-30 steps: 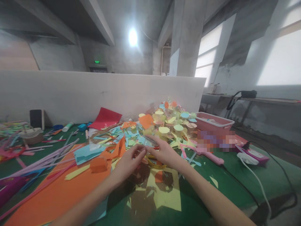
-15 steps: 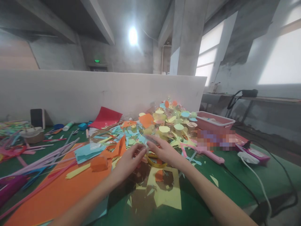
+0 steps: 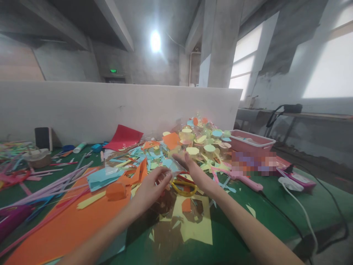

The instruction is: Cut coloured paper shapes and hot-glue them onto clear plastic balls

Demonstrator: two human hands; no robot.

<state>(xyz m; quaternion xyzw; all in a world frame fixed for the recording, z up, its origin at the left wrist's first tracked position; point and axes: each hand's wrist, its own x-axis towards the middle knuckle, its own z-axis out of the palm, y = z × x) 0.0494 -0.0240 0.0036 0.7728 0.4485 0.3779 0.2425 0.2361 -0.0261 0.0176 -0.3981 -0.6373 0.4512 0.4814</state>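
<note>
Both my hands meet over the middle of a green table [image 3: 275, 206] littered with cut paper. My left hand [image 3: 150, 187] is curled, its fingertips pinching the near end of a clear plastic piece [image 3: 172, 166]. My right hand [image 3: 193, 170] lies edge-up with fingers straightened, its thumb side pressed to the far end of the same clear piece. Yellow-handled scissors [image 3: 184, 187] lie on the table just under both hands. A yellow paper sheet [image 3: 197, 226] with cut-out holes lies below my wrists.
A large orange sheet [image 3: 63, 228] covers the near left. Straws [image 3: 49, 184] fan out on the left. A heap of paper-topped clear cups [image 3: 201, 141] stands behind my hands, with a pink basket [image 3: 252, 142], a pink glue gun [image 3: 242, 180] and cables [image 3: 300, 211] to the right. A white partition [image 3: 110, 106] closes the back.
My right hand has lifted and turned edge-up, its fingers straightening, which uncovered the yellow scissors beneath. My left hand stayed almost in place.
</note>
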